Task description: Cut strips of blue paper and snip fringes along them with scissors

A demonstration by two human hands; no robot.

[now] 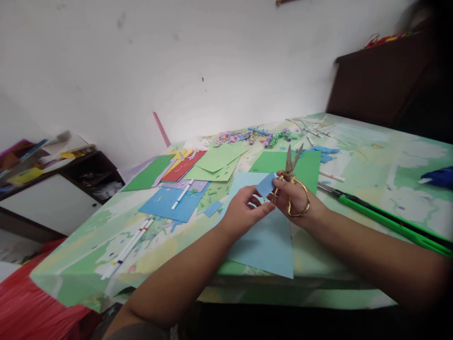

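Observation:
My left hand (244, 208) pinches a small blue paper piece (266, 185) by its lower edge. My right hand (295, 198) has its fingers through the loops of gold scissors (292, 174), whose blades point up and stand slightly apart; its fingertips also touch the blue piece. Both hands hover over a large light-blue sheet (264, 241) that lies on the table and hangs over the near edge.
The table (371, 165) has a green patterned cover. Green, red, yellow and blue sheets (212, 163) lie at the back left, with white pens (182, 194) on them. Rolled paper bits (262, 137) lie at the back. A long green tool (382, 218) is at right. A low shelf (53, 189) stands left.

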